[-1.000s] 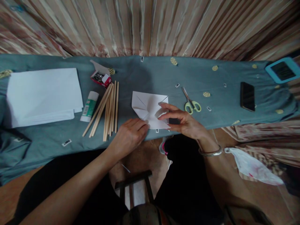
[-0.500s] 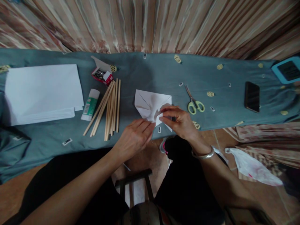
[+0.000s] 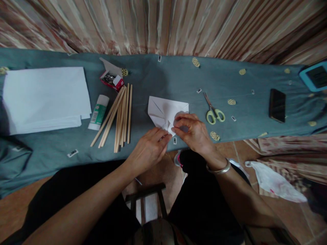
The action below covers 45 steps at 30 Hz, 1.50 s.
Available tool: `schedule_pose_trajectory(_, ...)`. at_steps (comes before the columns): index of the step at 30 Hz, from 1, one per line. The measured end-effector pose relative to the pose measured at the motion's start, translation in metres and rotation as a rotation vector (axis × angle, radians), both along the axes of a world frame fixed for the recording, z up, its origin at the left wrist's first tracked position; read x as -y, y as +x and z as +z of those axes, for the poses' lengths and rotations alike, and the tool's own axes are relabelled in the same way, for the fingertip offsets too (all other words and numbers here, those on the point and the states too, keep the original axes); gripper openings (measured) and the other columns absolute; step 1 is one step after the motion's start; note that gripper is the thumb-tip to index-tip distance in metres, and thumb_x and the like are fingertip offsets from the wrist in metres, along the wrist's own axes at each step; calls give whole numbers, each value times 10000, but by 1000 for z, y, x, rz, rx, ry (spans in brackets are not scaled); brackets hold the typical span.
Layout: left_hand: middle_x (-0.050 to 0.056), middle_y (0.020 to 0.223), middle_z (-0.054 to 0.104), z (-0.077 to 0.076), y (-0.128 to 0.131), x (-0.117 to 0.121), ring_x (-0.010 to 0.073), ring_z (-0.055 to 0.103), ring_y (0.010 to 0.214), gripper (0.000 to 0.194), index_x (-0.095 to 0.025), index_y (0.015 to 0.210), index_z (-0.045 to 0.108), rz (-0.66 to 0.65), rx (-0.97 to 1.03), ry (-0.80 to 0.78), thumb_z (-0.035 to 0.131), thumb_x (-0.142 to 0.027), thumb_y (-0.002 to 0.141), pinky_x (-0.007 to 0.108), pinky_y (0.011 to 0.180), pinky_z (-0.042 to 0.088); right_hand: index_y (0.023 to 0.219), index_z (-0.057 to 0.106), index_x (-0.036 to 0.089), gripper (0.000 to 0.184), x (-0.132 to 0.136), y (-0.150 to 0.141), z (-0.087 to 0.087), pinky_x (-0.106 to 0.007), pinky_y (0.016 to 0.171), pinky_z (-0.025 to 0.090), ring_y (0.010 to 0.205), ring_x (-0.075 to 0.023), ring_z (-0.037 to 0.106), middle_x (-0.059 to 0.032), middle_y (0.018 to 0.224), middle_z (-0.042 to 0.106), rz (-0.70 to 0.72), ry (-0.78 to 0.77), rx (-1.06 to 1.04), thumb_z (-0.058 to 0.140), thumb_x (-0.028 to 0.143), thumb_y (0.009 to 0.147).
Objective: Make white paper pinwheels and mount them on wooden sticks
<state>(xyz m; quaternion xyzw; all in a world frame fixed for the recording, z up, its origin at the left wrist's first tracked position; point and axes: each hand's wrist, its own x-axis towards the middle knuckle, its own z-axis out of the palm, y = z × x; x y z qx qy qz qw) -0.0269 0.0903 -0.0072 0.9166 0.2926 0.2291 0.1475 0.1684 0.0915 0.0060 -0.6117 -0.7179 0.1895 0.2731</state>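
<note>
A white sheet of paper point(image 3: 168, 107), creased and partly folded, lies on the cloth-covered table in front of me. My left hand point(image 3: 152, 144) is closed at the paper's near edge, its fingertips pinching the lower point. On the other side, my right hand point(image 3: 192, 132) pinches a folded flap of the same paper between thumb and forefinger. The fingertips of both hands are close together, and they hide part of the near edge. To the right of the paper lie scissors point(image 3: 213, 114) with light green handles, untouched.
Several wooden sticks point(image 3: 124, 117) lie left of the paper, beside a glue stick point(image 3: 99, 112) and a small red box point(image 3: 112, 80) of metal clips. A stack of white paper point(image 3: 46, 98) is at far left. A phone point(image 3: 277, 105) and a blue-framed device point(image 3: 315, 76) are at right.
My right hand has brought the right-hand flap inward and down toward my left fingertips. The right corner that stuck out below is now folded in. The view has shifted slightly.
</note>
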Motion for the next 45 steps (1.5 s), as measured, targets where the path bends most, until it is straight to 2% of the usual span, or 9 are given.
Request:
schedule_pose_trajectory(13, 107, 987, 668, -1, 1, -1, 220, 599, 914, 233, -99, 1094, 644, 8, -19, -9, 483, -132, 929, 370, 809, 555, 700, 655, 234, 105, 2, -6, -1, -429, 907, 491, 952, -235, 625, -38, 973, 708, -69, 8, 31, 683, 179, 784)
schedule_pose_trajectory(21, 113, 975, 663, -1, 1, -2, 229, 587, 907, 225, -64, 1091, 641, -4, -10, -11, 513, -118, 914, 371, 807, 556, 710, 662, 229, 95, 2, -5, -2, -435, 925, 482, 972, -239, 620, -46, 985, 708, -68, 3, 41, 680, 195, 797)
schedule_pose_trajectory(29, 97, 983, 666, 0, 1, -2, 217, 600, 916, 218, -111, 1084, 640, 8, -34, -8, 497, -124, 920, 369, 799, 558, 709, 664, 229, 96, 1, -5, -3, -436, 923, 490, 982, -241, 626, -49, 994, 709, -62, 22, 42, 687, 207, 800)
schedule_pose_trajectory(36, 109, 974, 665, -1, 2, -1, 228, 595, 924, 203, -86, 1062, 646, 6, -20, -12, 507, -118, 917, 369, 804, 558, 713, 667, 232, 101, 2, -6, -3, -434, 918, 502, 979, -245, 625, -44, 997, 712, -66, 30, 53, 686, 199, 807)
schedule_pose_trajectory(41, 111, 964, 666, 0, 2, -1, 226, 594, 905, 211, -72, 1070, 645, 11, -14, 4, 500, -114, 922, 362, 801, 558, 774, 681, 236, 88, 3, -8, -3, -446, 970, 488, 1037, -251, 610, -49, 1057, 701, -34, 56, 54, 641, 223, 852)
schedule_pose_trajectory(45, 107, 957, 668, 0, 3, 0, 226, 591, 897, 194, -81, 1050, 649, 10, -24, 10, 512, -111, 915, 361, 795, 558, 907, 699, 245, 115, 5, -11, -2, -432, 1007, 479, 1114, -258, 570, -60, 1145, 667, 21, 73, 94, 586, 223, 894)
